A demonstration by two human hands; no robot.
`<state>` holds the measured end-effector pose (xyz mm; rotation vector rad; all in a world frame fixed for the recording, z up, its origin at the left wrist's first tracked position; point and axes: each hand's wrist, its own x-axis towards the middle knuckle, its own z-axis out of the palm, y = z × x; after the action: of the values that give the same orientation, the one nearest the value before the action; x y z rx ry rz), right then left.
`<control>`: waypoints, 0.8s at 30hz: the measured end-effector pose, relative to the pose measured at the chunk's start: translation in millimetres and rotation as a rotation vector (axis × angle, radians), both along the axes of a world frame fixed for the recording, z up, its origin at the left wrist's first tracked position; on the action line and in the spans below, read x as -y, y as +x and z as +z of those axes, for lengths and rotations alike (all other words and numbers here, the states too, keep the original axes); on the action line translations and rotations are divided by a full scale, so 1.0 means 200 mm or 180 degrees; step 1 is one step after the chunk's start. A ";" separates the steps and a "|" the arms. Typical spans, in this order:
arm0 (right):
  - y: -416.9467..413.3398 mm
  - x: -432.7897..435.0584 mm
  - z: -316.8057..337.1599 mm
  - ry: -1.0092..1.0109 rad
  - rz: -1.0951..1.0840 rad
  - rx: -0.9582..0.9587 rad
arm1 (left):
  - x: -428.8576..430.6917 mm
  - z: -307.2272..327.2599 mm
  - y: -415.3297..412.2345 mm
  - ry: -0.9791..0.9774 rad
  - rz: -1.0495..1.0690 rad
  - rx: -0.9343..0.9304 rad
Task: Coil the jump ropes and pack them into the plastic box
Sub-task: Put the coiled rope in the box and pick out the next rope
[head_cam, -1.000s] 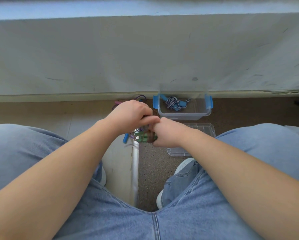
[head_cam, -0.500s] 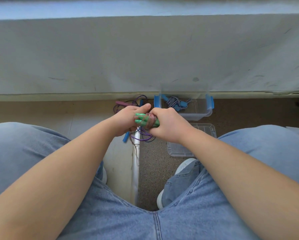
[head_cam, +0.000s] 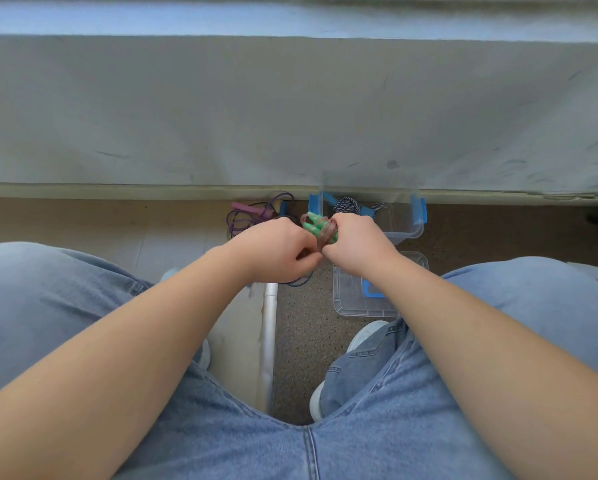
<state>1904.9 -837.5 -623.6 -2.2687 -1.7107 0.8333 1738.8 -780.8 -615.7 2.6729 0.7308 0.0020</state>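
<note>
Gripping the green-handled jump rope (head_cam: 315, 227), the right hand (head_cam: 358, 245) is holding it near the plastic box (head_cam: 408, 230). The left hand (head_cam: 276, 252) is pinching its cord alongside.

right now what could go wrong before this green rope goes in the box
Wraps on the green-handled rope look held only by the right hand and left hand; easing either could let the coil spring loose. The purple rope lies loose on the floor nearby and could snag a dangling end. The plastic box already holds a striped rope it might tangle with.
</note>
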 end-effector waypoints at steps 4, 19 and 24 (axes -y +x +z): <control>-0.02 0.02 0.01 -0.0298 0.0804 0.0321 | -0.05 0.06 0.00 0.0256 -0.0335 0.0267; -0.03 0.01 0.09 0.0400 -0.0042 -0.0824 | -0.06 -0.14 -0.04 -0.1356 0.1638 0.0286; 0.06 -0.04 -0.01 0.0341 -0.0482 -0.0165 | 0.02 -0.07 -0.01 -0.0727 0.0436 -0.0122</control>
<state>1916.2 -829.3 -626.2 -2.2516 -1.5020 0.7433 1737.5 -783.9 -630.1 2.4088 0.8697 -0.0916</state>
